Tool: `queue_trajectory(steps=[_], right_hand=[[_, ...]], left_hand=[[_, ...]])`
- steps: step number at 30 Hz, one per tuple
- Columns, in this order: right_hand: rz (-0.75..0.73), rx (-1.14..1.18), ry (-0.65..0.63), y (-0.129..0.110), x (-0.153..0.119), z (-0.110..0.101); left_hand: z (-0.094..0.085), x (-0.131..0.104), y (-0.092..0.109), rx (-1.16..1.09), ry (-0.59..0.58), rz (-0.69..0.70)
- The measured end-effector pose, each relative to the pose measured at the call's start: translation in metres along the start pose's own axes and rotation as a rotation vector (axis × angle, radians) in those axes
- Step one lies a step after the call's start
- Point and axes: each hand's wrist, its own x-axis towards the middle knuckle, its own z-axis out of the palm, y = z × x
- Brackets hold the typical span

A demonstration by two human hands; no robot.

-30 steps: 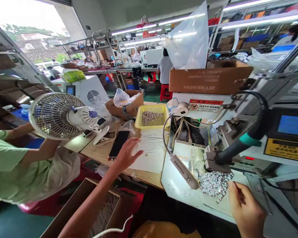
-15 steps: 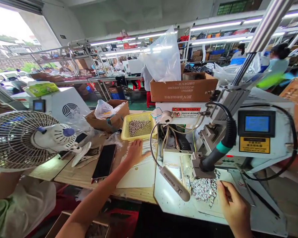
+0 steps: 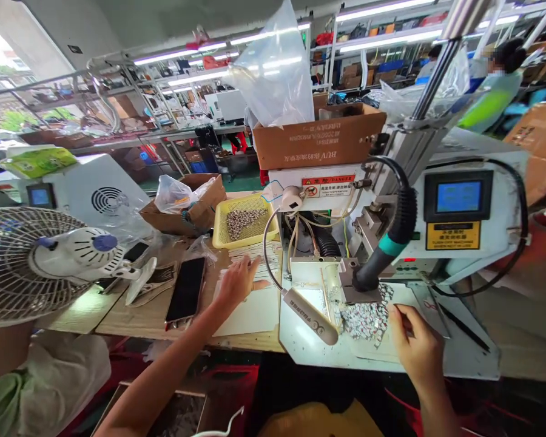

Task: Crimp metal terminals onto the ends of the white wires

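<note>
My left hand (image 3: pixel 237 283) rests on a white sheet (image 3: pixel 243 321) lined with thin pale strips (image 3: pixel 246 250), its fingers apart and its thumb out to the right. Just beyond its fingertips stands a yellow mesh basket (image 3: pixel 217 229) with many small metallic parts (image 3: pixel 242 222) in it. My right hand (image 3: pixel 416 340) is closed, thumb and index finger together, at the right side of a pile of small silvery pieces (image 3: pixel 366 318). Whatever is between those fingertips is too small to make out. The pile lies on the white machine base, under a metal machine head (image 3: pixel 349 282).
A grey hand-held-shaped unit (image 3: pixel 312 318) on a cable lies across the machine base. Left of the sheet are a phone (image 3: pixel 186 290), a white fan (image 3: pixel 73 255) and an open carton (image 3: pixel 173 221). Another person's arm (image 3: pixel 4 352) is at the far left.
The camera view has shifted and tilted downward. My left hand has drawn slightly back from the basket, its fingers bending a little more. My right hand stays beside the pile, still pinched.
</note>
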Motion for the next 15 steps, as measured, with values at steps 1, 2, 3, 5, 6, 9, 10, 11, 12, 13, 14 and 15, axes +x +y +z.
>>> queue_trajectory(steps=[1,2,3,5,6,9,10,11,12,13,14,15], right_hand=[[0.014,0.010,-0.005,0.000,0.000,0.000],[0.030,0.018,-0.008,0.000,0.000,0.000],[0.045,0.028,-0.010,-0.001,0.000,0.000],[0.076,0.059,-0.010,-0.003,0.001,0.000],[0.093,0.078,-0.011,-0.004,0.002,-0.001],[0.205,0.127,-0.042,-0.007,0.006,-0.002],[0.256,0.140,-0.054,-0.008,0.007,-0.002],[0.302,0.148,-0.066,-0.008,0.009,-0.002],[0.338,0.150,-0.079,-0.008,0.010,-0.003],[0.359,0.150,-0.098,-0.008,0.011,-0.003],[0.364,0.145,-0.124,-0.009,0.011,-0.003],[0.358,0.138,-0.159,-0.009,0.012,-0.004]], left_hand=[[0.000,-0.006,0.004,0.002,0.026,-0.002],[0.000,-0.012,0.008,0.003,0.057,0.002],[0.000,-0.019,0.011,-0.002,0.085,0.013],[0.003,-0.029,0.014,-0.028,0.123,0.048],[0.005,-0.033,0.014,-0.049,0.132,0.067],[0.014,-0.033,0.008,-0.105,0.164,0.122],[0.017,-0.030,0.005,-0.119,0.173,0.138],[0.020,-0.026,0.002,-0.131,0.179,0.154],[0.022,-0.022,0.000,-0.143,0.178,0.170],[0.023,-0.018,-0.002,-0.152,0.173,0.183],[0.023,-0.016,-0.003,-0.157,0.167,0.192],[0.023,-0.015,-0.004,-0.158,0.161,0.199]])
